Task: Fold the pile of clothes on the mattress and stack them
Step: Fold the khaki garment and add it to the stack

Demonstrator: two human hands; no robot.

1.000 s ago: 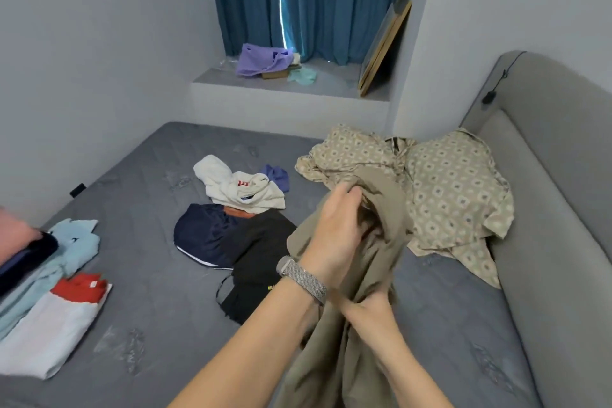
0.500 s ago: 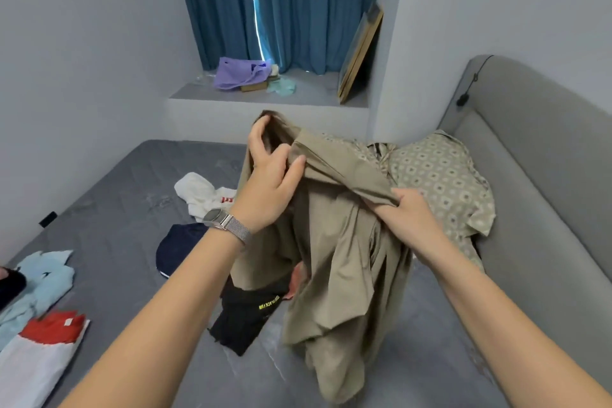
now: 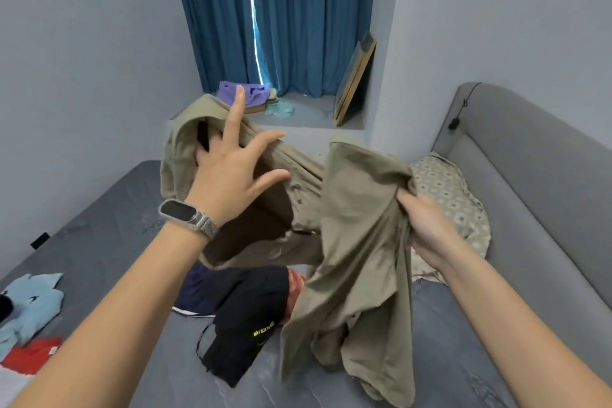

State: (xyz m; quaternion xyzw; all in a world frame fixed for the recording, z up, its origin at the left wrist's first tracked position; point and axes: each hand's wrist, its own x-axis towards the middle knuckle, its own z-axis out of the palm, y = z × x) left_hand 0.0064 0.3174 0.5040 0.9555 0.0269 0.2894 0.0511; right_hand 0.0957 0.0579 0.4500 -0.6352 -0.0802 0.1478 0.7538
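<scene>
Khaki garment (image 3: 351, 242) hangs bunched above the mattress (image 3: 109, 242): right hand (image 3: 427, 228) pinches one edge, left hand (image 3: 228, 169) fingers spread inside an opening. Best find matching corners and shake it flat before folding.

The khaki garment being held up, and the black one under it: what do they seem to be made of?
Khaki garment: seemingly a thin woven cloth, cotton-like and matte; it hangs in soft creases from the right hand.
Black garment: looks smoother, perhaps a synthetic sports fabric, with yellow printed lettering; the exact fibre cannot be told.
</scene>
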